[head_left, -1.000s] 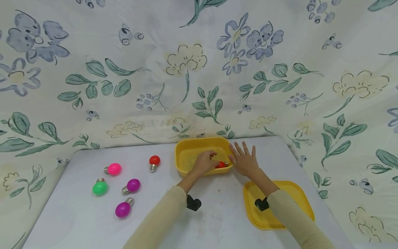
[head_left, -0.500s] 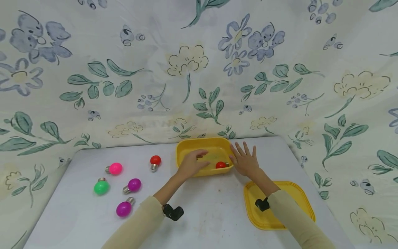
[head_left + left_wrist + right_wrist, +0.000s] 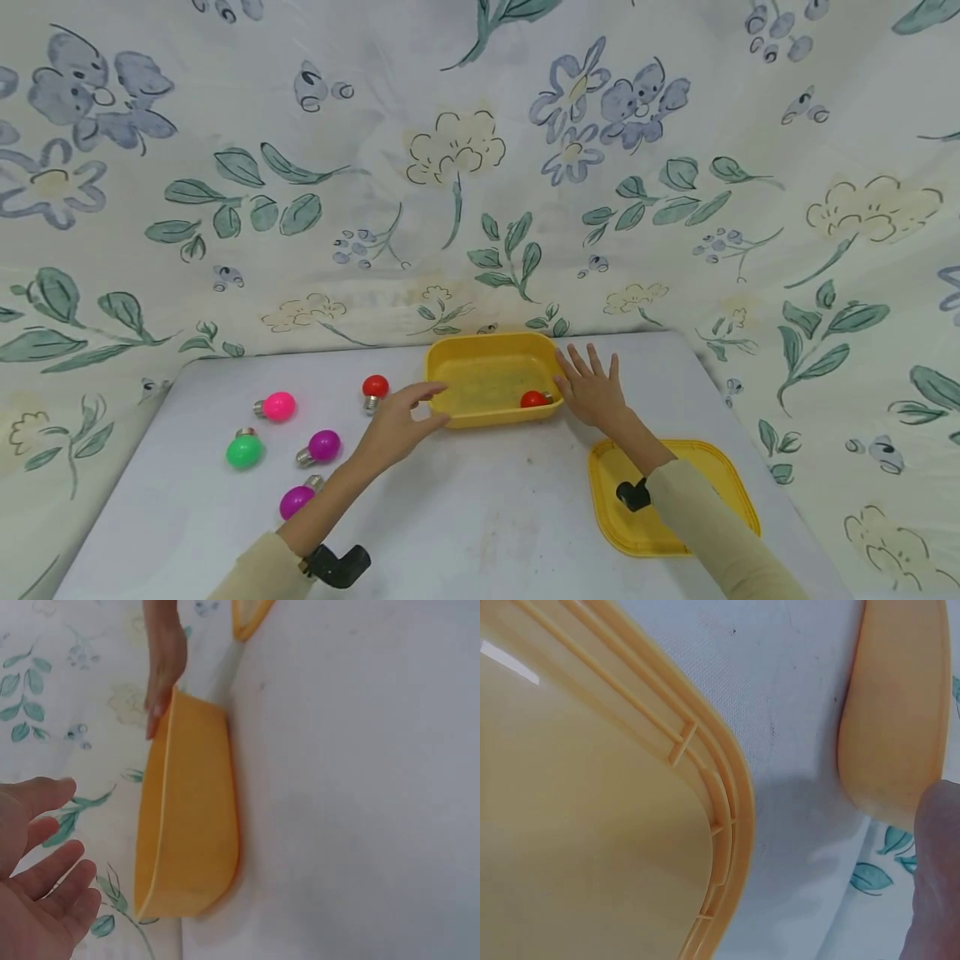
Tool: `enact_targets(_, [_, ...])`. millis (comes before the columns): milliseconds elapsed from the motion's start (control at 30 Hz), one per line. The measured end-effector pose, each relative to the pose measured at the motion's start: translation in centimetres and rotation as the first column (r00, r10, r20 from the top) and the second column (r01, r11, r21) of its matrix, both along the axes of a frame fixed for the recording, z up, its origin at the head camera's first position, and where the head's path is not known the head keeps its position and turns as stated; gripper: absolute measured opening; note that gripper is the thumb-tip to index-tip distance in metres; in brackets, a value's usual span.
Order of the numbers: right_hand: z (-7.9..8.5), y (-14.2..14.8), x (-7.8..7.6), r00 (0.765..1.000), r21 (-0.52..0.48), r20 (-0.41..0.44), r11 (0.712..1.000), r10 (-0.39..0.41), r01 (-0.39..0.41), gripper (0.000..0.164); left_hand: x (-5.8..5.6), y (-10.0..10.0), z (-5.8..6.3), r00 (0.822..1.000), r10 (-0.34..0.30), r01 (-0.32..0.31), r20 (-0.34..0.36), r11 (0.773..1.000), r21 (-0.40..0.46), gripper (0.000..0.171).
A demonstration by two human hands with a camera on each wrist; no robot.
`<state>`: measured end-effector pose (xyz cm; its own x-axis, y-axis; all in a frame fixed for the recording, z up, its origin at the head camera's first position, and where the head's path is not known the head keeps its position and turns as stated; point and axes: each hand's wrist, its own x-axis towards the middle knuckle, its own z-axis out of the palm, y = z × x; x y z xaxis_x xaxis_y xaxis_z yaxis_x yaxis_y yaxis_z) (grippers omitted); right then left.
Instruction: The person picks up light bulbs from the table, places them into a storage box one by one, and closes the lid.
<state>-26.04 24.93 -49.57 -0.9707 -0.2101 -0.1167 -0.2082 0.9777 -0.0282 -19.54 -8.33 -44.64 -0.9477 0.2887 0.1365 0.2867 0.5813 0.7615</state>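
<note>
My left hand (image 3: 396, 427) hovers left of the yellow plastic container (image 3: 480, 419), thumb and fingers apart and holding nothing. In the left wrist view, that hand's spread fingers (image 3: 56, 881) face the container's outer wall (image 3: 199, 802). One red light bulb (image 3: 534, 399) lies inside, in the front right corner. My right hand (image 3: 592, 393) is at the container's right end with straight, spread fingers touching its rim. A second red bulb (image 3: 375, 386) lies on the table just behind my left hand, its metal base partly overlapped in the head view.
On the left of the white table lie a pink bulb (image 3: 281, 407), a green bulb (image 3: 244, 452) and two purple bulbs, one (image 3: 325, 446) behind the other (image 3: 297, 502). The yellow lid (image 3: 712, 483) lies under my right forearm. A floral cloth (image 3: 480, 208) hangs behind.
My left hand has come out of the container and moved left toward the loose bulbs, leaving the red bulb inside. My right hand stays at the container's right end.
</note>
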Motion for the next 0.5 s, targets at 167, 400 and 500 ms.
enact_targets(167, [-0.3, 0.0, 0.0, 1.000, -0.006, 0.009, 1.000, -0.004, 0.004, 0.062, 1.8, -2.9, 0.4, 0.999, 0.045, -0.044, 0.008, 0.996, -0.073, 0.049])
enact_targets(400, [-0.4, 0.0, 0.2, 1.000, -0.015, 0.001, 1.000, -0.005, 0.005, 0.062, 4.4, -6.9, 0.6, 0.996, 0.088, -0.088, -0.002, 0.991, -0.097, 0.050])
enact_targets(500, [-0.3, 0.0, 0.2, 1.000, -0.012, -0.001, 1.000, -0.004, 0.004, 0.061, 5.4, -8.6, 0.3, 0.994, 0.104, -0.105, -0.013, 0.988, -0.116, 0.050])
